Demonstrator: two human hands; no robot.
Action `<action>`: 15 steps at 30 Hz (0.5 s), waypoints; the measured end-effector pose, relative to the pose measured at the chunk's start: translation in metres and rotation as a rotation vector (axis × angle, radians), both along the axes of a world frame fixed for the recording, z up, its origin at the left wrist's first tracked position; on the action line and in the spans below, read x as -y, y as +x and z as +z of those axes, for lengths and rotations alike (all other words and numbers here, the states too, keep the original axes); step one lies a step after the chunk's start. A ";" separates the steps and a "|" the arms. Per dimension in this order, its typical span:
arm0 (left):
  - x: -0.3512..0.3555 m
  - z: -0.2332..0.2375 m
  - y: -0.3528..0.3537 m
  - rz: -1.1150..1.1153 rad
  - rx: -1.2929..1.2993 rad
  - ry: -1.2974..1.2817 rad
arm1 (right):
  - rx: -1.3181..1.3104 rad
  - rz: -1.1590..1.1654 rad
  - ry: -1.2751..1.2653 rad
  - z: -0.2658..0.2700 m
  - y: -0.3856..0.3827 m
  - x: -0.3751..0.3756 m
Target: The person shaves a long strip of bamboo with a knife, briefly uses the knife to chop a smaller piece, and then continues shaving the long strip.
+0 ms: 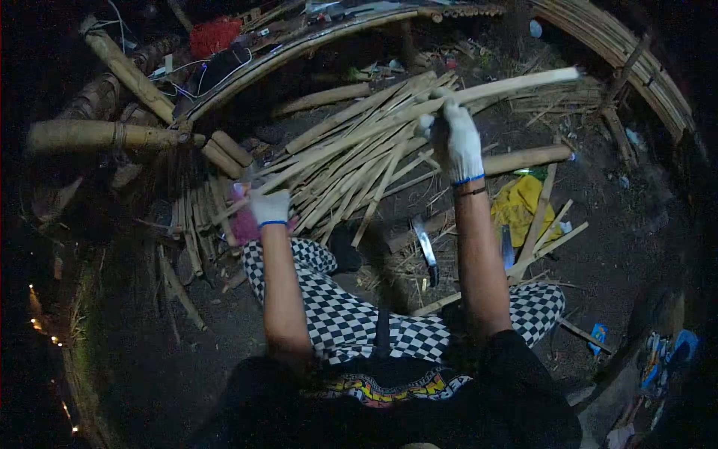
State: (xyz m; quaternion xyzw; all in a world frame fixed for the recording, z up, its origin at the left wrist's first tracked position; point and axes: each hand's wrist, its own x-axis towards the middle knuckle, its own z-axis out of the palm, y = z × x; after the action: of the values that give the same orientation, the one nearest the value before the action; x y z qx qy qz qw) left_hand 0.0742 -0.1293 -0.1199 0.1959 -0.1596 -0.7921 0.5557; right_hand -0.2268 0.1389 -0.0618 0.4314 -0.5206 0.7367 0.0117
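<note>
A long pale bamboo strip [344,138] slants across the view, its far end rising to the upper right. White gloves cover both hands. My left hand [268,206] is closed on the strip near its lower left end. Farther along, my right hand [460,138] grips the same strip, fingers bent round it and slightly blurred. Beneath the strip lies a pile of split bamboo strips [351,176]. Pink cloth [244,224] shows beside my left hand.
A knife [425,247] lies on the ground before my crossed legs. Yellow cloth [517,206] and a thick bamboo piece [527,159] are at the right. Bamboo poles [112,136] jut in at the left, and a curved bamboo rail [299,46] spans the top.
</note>
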 end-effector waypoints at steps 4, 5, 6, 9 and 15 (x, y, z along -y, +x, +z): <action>-0.051 0.001 -0.041 -0.564 0.497 0.018 | 0.375 0.259 -0.267 0.114 0.034 -0.022; -0.054 0.006 -0.045 -0.729 0.886 -0.146 | 0.179 0.110 -0.174 0.124 0.026 -0.017; -0.051 0.017 -0.050 -0.730 0.873 -0.158 | 0.180 0.090 -0.196 0.140 0.032 -0.013; -0.052 0.082 -0.064 -0.442 1.036 -1.162 | -0.100 -0.043 -0.099 0.175 0.046 -0.009; -0.093 0.269 -0.105 -0.101 0.202 -1.732 | -0.390 0.095 0.144 0.185 0.049 0.033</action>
State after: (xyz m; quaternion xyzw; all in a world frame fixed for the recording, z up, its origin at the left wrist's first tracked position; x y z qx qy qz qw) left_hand -0.0306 -0.0358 0.1495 -0.2334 -0.7625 -0.3947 0.4564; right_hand -0.1782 0.1057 0.1228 0.5894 -0.5388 0.6001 0.0466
